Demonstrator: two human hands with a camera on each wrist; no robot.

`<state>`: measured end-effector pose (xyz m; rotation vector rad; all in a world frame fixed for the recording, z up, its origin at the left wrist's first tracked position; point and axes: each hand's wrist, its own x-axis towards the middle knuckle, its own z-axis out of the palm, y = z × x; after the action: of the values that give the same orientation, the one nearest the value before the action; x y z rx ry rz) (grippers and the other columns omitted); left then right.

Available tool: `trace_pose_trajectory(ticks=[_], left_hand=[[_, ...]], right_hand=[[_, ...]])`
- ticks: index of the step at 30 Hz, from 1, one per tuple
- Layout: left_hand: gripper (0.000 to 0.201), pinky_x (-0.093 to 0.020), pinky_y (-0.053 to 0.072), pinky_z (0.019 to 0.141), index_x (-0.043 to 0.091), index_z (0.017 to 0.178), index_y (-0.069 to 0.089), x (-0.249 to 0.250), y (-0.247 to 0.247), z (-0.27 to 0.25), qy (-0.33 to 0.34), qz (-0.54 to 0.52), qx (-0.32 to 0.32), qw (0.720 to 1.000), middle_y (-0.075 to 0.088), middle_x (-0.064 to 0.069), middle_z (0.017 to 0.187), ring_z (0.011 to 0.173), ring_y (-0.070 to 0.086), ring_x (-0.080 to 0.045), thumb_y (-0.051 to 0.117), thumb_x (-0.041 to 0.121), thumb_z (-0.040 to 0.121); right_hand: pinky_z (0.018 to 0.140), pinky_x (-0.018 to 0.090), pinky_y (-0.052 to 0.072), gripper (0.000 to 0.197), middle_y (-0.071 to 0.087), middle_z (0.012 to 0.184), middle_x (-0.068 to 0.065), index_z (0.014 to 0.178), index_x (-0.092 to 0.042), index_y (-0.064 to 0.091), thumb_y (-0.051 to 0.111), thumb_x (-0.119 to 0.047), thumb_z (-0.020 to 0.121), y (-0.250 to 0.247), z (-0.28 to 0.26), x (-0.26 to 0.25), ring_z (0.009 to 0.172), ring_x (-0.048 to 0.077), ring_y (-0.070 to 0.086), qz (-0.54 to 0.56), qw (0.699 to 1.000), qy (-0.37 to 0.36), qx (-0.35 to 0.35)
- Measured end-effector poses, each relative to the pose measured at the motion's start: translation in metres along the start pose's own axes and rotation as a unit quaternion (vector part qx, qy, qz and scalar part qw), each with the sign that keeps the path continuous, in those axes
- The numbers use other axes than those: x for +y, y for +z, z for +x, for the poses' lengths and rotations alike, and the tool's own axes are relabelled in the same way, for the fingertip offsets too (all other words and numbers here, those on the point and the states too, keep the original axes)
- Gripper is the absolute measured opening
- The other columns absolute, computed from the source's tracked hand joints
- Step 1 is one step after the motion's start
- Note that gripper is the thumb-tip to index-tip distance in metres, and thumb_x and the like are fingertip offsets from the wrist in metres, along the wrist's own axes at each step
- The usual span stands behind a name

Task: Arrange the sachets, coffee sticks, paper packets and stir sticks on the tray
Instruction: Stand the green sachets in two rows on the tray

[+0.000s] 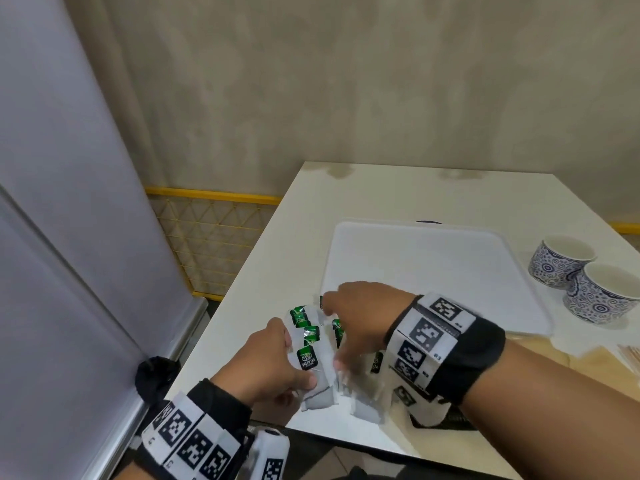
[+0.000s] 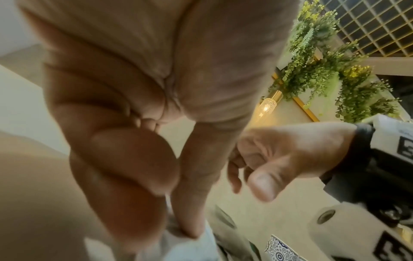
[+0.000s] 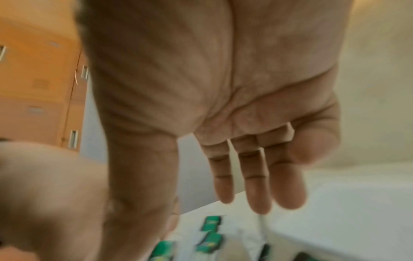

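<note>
both hands work a loose pile of green-tagged tea sachets (image 1: 313,355) on the white table (image 1: 381,188), just beside the near-left corner of the bare white tray (image 1: 433,258). left hand (image 1: 268,363): thumb and fingers narrowed in a pinch on the near end of one sachet. right hand (image 1: 360,317): fingers straight and only slightly apart in the right wrist view, spread over the sachets beneath them and gripping none, as far as the blur allows. step in hand, by judgement: gathering and squaring the sachets before any reaches the tray. the next move calls for closing both sets of fingers on the stack and carrying it beyond the right fingertips onto the tray. stir sticks (image 1: 630,355) lie well apart, right of the right wrist, near two patterned cups (image 1: 581,282).
</note>
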<state>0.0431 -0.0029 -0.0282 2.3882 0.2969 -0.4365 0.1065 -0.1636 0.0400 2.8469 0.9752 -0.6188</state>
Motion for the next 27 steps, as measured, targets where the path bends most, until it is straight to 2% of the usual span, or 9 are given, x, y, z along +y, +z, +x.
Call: trace_pose_trajectory(ticks=[3, 5, 8, 10, 12, 15, 19, 24, 27], left_hand=[[0.061, -0.021, 0.044, 0.051, 0.026, 0.089, 0.035, -0.002, 0.003, -0.001, 0.001, 0.006, -0.003, 1.000, 0.066, -0.007, 0.089, 0.062, 0.062, -0.014, 0.087, 0.037, 0.059], [0.061, -0.022, 0.044, 0.049, 0.025, 0.090, 0.034, -0.004, 0.003, -0.003, 0.000, -0.011, -0.006, 1.000, 0.066, -0.009, 0.087, 0.055, 0.061, -0.013, 0.087, 0.032, 0.060], [0.063, -0.031, 0.051, 0.059, 0.027, 0.094, 0.035, -0.005, 0.000, -0.005, -0.004, -0.012, -0.016, 1.000, 0.066, -0.006, 0.087, 0.065, 0.062, -0.016, 0.086, 0.031, 0.057], [0.064, -0.024, 0.049, 0.055, 0.027, 0.097, 0.035, -0.006, 0.000, -0.007, -0.003, 0.001, -0.022, 1.000, 0.065, 0.000, 0.087, 0.069, 0.061, -0.012, 0.085, 0.029, 0.057], [0.067, -0.016, 0.041, 0.051, 0.025, 0.102, 0.035, -0.006, 0.000, -0.008, 0.000, 0.013, -0.024, 1.000, 0.061, 0.004, 0.088, 0.071, 0.058, -0.008, 0.086, 0.028, 0.060], [0.069, -0.019, 0.040, 0.053, 0.025, 0.103, 0.035, -0.007, 0.002, -0.006, 0.003, 0.018, -0.015, 1.000, 0.058, 0.004, 0.090, 0.074, 0.055, -0.009, 0.088, 0.029, 0.059], [0.069, -0.021, 0.040, 0.055, 0.026, 0.104, 0.035, -0.007, 0.003, -0.006, 0.003, 0.028, -0.009, 1.000, 0.058, 0.003, 0.091, 0.075, 0.056, -0.011, 0.088, 0.031, 0.059], [0.066, -0.024, 0.043, 0.058, 0.026, 0.102, 0.038, -0.010, 0.001, -0.008, 0.017, 0.036, -0.015, 0.999, 0.058, 0.003, 0.087, 0.074, 0.055, -0.012, 0.087, 0.033, 0.059], [0.064, -0.027, 0.047, 0.066, 0.025, 0.104, 0.042, -0.010, -0.003, -0.011, 0.032, 0.040, -0.020, 0.998, 0.060, 0.004, 0.087, 0.076, 0.056, -0.011, 0.087, 0.032, 0.060]], right_hand=[[0.093, 0.040, 0.050, 0.088, 0.053, 0.127, -0.001, 0.137, -0.021, 0.041, 0.083, -0.049, 0.065, 0.004, 0.005, -0.020, 0.113, 0.021, 0.055, 0.032, 0.997, -0.066, -0.038], [0.087, 0.038, 0.052, 0.083, 0.055, 0.120, 0.000, 0.130, -0.019, 0.046, 0.087, -0.044, 0.062, 0.011, 0.010, -0.031, 0.107, 0.021, 0.055, 0.007, 0.997, -0.067, -0.026], [0.078, 0.034, 0.049, 0.078, 0.054, 0.114, 0.002, 0.120, -0.018, 0.049, 0.090, -0.037, 0.056, 0.020, 0.018, -0.037, 0.104, 0.022, 0.053, -0.031, 0.999, -0.041, 0.006], [0.077, 0.034, 0.047, 0.081, 0.053, 0.114, 0.002, 0.120, -0.018, 0.049, 0.092, -0.038, 0.054, 0.020, 0.021, -0.035, 0.105, 0.021, 0.052, -0.023, 0.999, -0.036, 0.006], [0.068, 0.029, 0.046, 0.079, 0.055, 0.103, -0.002, 0.118, -0.018, 0.052, 0.092, -0.037, 0.052, 0.017, 0.022, -0.032, 0.097, 0.018, 0.054, 0.007, 0.999, -0.044, -0.009], [0.052, 0.022, 0.040, 0.066, 0.062, 0.088, -0.004, 0.114, -0.014, 0.061, 0.091, -0.033, 0.058, 0.014, 0.023, -0.031, 0.081, 0.016, 0.060, 0.026, 0.997, -0.056, -0.050], [0.075, 0.030, 0.052, 0.060, 0.070, 0.107, 0.007, 0.117, -0.009, 0.063, 0.085, -0.034, 0.067, 0.018, 0.025, -0.036, 0.100, 0.024, 0.066, -0.012, 0.994, -0.059, -0.092], [0.064, 0.024, 0.047, 0.058, 0.072, 0.099, 0.006, 0.119, -0.011, 0.062, 0.084, -0.029, 0.069, 0.022, 0.023, -0.038, 0.087, 0.020, 0.067, 0.006, 0.994, -0.062, -0.085], [0.074, 0.028, 0.054, 0.059, 0.072, 0.103, 0.005, 0.122, -0.015, 0.061, 0.084, -0.026, 0.069, 0.025, 0.021, -0.036, 0.089, 0.020, 0.068, 0.025, 0.996, -0.060, -0.068]])
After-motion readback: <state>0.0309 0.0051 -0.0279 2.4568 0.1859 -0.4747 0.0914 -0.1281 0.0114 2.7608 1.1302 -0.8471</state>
